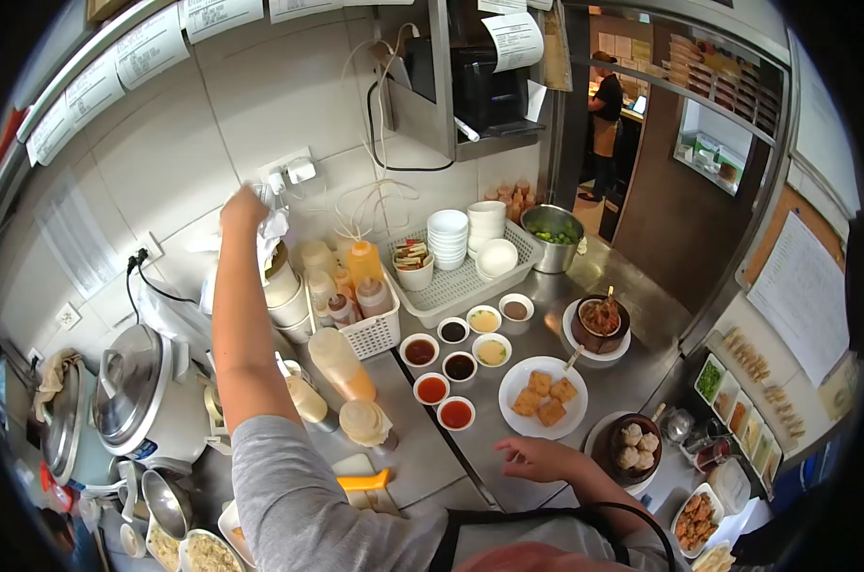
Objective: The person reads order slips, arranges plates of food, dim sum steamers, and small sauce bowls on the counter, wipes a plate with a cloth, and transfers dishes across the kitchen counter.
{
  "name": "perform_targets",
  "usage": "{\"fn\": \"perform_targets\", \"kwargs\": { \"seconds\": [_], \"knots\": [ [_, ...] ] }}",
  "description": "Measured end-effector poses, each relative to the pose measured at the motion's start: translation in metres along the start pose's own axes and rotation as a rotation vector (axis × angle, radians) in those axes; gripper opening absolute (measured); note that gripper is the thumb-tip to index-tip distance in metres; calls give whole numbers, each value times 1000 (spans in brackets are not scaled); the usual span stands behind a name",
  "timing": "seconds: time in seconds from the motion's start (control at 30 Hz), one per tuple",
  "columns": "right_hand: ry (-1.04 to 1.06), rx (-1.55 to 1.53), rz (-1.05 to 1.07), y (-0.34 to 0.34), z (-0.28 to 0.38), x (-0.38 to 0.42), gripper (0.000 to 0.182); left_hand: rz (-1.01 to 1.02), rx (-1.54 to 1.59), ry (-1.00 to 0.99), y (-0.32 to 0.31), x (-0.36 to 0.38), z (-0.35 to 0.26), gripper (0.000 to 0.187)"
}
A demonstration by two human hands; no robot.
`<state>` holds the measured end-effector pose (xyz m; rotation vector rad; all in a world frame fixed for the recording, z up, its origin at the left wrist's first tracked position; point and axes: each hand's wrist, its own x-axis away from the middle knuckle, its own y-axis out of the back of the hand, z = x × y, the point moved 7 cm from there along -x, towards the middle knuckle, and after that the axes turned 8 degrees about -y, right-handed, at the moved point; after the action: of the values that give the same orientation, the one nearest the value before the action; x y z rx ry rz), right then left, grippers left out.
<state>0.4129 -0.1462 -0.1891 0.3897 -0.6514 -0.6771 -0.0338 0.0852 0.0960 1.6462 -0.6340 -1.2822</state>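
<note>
Head cam view: the left hand (244, 208) is stretched way up toward the tiled wall, fingers closed around a white cloth or paper (272, 227) — right above a stack of cups (287, 291) beside the squeeze bottles (351, 276). The right hand (537, 458) rests flat on the steel counter (508, 477), fingers loosely spread, holding nothing, just below a white plate of fried pieces (544, 397). Small sauce bowls (445, 372) sit just left of that plate — a rice cooker (141, 391) stands far left.
</note>
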Motion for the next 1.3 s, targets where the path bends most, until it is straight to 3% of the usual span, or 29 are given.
{"fn": "perform_targets", "kwargs": {
  "seconds": [0.07,0.1,0.13,0.2,0.27,0.37,0.4,0.5,0.53,0.77,1.0,1.1,1.13,1.2,1.3],
  "knots": [
    [29,0,-12,-1,-1,5,47,-246,473,-144,37,-27,-42,58],
    [49,1,-24,-2,1,8,46,-106,870,-106,63,-17,-74,58],
    [69,2,-35,-3,4,11,46,-98,1164,-205,80,-22,-100,52],
    [80,-27,-11,-7,7,18,46,-95,1474,-285,124,-10,-146,54],
    [83,-34,13,-12,7,24,46,-122,1684,-306,144,-23,-176,61],
    [75,-24,47,-19,2,34,48,-145,1943,-160,162,-35,-208,66],
    [77,-28,60,-22,-1,36,48,-231,2006,-72,170,-30,-214,51],
    [78,-58,67,-19,-4,45,48,-233,2128,-187,178,-43,-238,28],
    [78,-71,67,-18,-5,48,48,-270,2093,-99,176,-44,-245,12],
    [84,-104,48,-11,-19,48,48,-252,2010,-74,175,-36,-293,10],
    [91,-147,28,-1,-19,48,47,-314,2032,-99,188,-54,-308,12],
    [68,-85,25,-5,-25,43,47,-193,2009,-159,177,-79,-301,23],
    [56,-62,17,-9,-29,39,47,-226,2128,-162,175,-66,-291,28],
    [145,48,3,-12,-25,32,48,-360,1828,-446,176,-25,-268,40],
    [180,-22,-30,-17,-20,36,50,-189,1486,-609,150,17,-273,43]
  ]
}}
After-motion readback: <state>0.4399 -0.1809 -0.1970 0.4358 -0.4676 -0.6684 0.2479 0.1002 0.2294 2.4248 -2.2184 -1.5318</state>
